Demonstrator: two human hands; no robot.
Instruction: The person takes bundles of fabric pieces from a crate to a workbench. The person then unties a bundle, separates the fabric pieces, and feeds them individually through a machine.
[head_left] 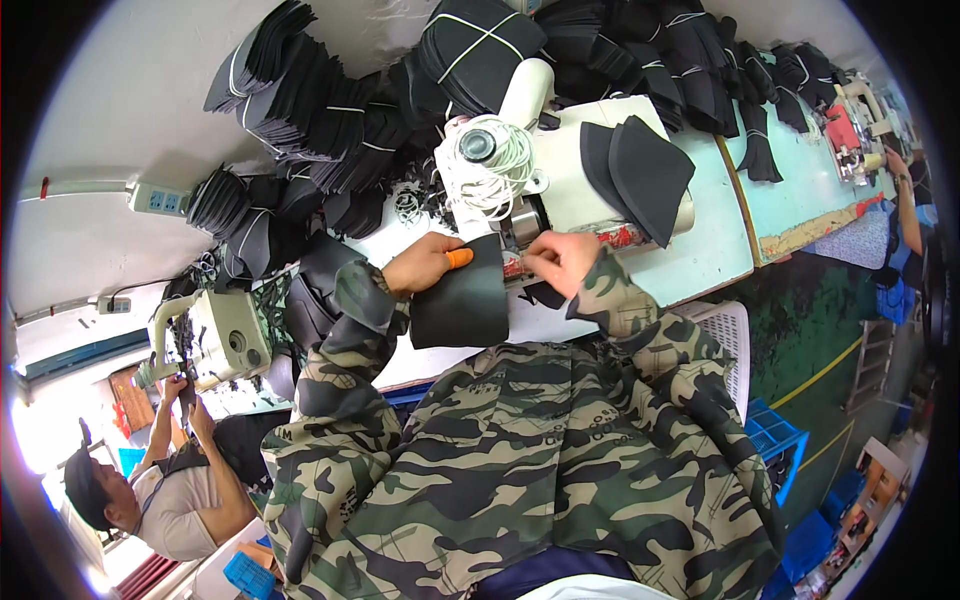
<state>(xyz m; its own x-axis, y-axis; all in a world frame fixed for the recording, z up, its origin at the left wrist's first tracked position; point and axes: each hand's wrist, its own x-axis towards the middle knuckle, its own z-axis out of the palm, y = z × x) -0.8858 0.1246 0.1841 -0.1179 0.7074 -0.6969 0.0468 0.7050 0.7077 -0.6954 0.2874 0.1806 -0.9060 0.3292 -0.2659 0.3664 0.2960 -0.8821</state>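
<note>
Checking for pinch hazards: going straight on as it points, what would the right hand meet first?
Probably the red-and-silver metal part of the cream machine, just left of the fingertips, with the flat black sheet beyond; depth is unclear.

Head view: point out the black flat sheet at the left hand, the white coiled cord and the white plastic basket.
Black flat sheet (pixel 461 303), head view: central surface.
White coiled cord (pixel 492 182), head view: lower strands.
White plastic basket (pixel 738 343), head view: side wall.

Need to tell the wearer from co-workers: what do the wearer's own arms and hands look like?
Left sleeve and right sleeve: long camouflage in green, black and tan. Left hand: orange finger cover. Right hand: bare.
</note>
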